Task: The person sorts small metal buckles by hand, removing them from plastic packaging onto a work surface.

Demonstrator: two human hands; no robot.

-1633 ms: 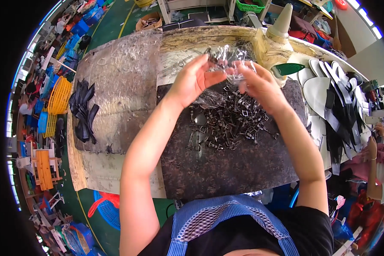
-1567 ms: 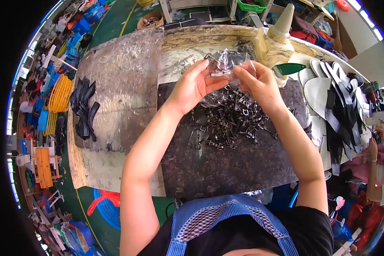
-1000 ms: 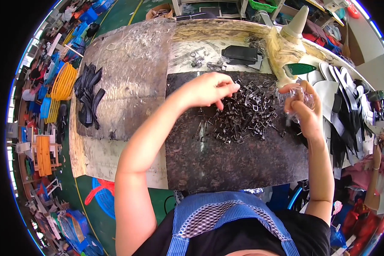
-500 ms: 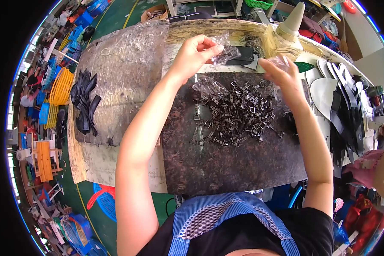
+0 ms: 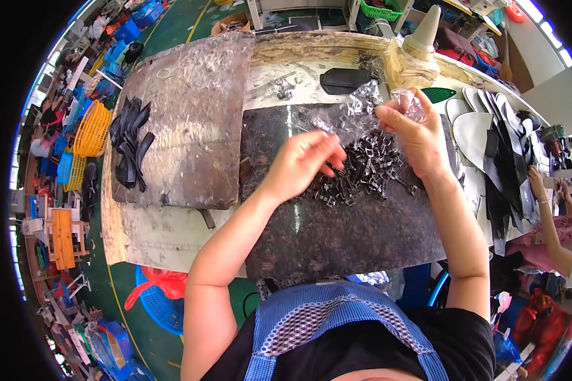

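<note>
A pile of small dark metal buckles (image 5: pixel 367 164) lies on the dark mottled board (image 5: pixel 337 241). My right hand (image 5: pixel 419 136) is closed on crumpled clear plastic (image 5: pixel 408 105) at the far right of the pile. More clear plastic film (image 5: pixel 356 117) stretches left from that hand over the far side of the buckles. My left hand (image 5: pixel 306 162) hovers at the pile's left edge, its fingers bent and apart, and I see nothing held in them. Beyond the board rests a flat black piece (image 5: pixel 346 80).
Black strips (image 5: pixel 130 143) lie on a worn board (image 5: pixel 184 114) to the left. White and black cut pieces (image 5: pixel 480 136) are stacked at the right, near another person's arm (image 5: pixel 550 222). A pale cone (image 5: pixel 424 30) stands at the far edge. A blue basket (image 5: pixel 156 308) is below the table.
My left hand has come nearer and right, from the far plastic to the buckles. The clear plastic now spreads out from my right hand, and the flat black piece shows more fully.
</note>
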